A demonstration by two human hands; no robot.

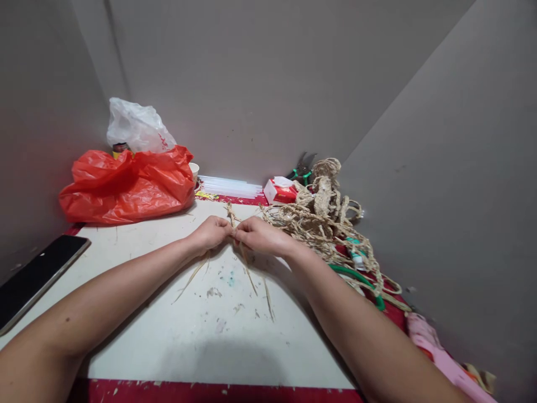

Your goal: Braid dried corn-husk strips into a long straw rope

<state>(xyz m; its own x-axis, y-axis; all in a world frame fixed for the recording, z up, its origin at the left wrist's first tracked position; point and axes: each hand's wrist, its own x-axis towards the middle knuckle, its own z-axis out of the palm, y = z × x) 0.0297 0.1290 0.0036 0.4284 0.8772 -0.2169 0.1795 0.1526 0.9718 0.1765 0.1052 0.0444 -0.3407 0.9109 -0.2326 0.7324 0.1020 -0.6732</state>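
Observation:
My left hand [211, 232] and my right hand [260, 235] meet over the far middle of the white board [176, 330]. Both are closed, pinching a thin braided straw cord [230, 211] between thumbs and fingers. Its knotted end sticks up beyond my fingertips. Loose straw strands [248, 270] trail from the grip toward me, some under the left hand and some under the right. Just right of my right hand begins a tangled heap of braided straw rope [308, 224]. My fingertips hide the exact spot where the strands cross.
At the back left sit a red plastic bag [130, 187] and a white plastic bag [136, 126]. A phone [42, 274] lies left. Along the back are clear sticks [230, 186], a tissue pack [281, 191] and green-handled pliers [304, 172]. A green tube [356, 275] curves beside my right forearm.

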